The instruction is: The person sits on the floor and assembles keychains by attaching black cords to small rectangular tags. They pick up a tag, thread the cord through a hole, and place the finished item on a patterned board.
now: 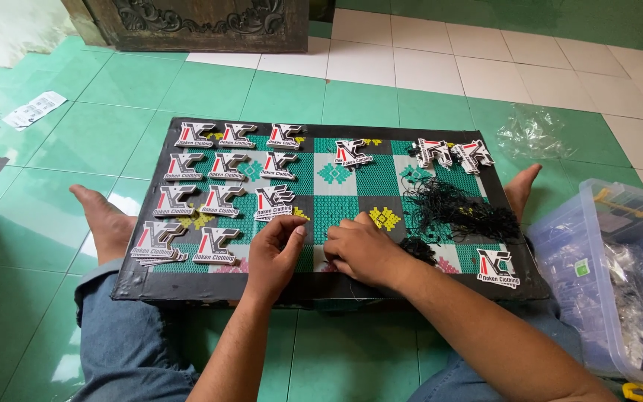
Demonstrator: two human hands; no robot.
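A flat board (314, 286) with a green, grey and black woven pattern lies across my lap. My left hand (275, 249) hovers near its front edge with thumb and fingertips pinched together; what it pinches is too small to see. My right hand (362, 249) rests beside it, fingers curled down on the board, next to a pile of black strings (455, 208). Rows of die-cut logo tags (217, 167) in red, black and white cover the board's left half. One more tag (497, 266) lies at the right front corner.
A clear plastic tub (612, 275) with small bagged items stands at my right. A crumpled clear bag (533, 134) lies on the green tiled floor beyond the board. A paper slip (35, 109) lies far left. A carved dark wooden piece (202, 22) stands at the back.
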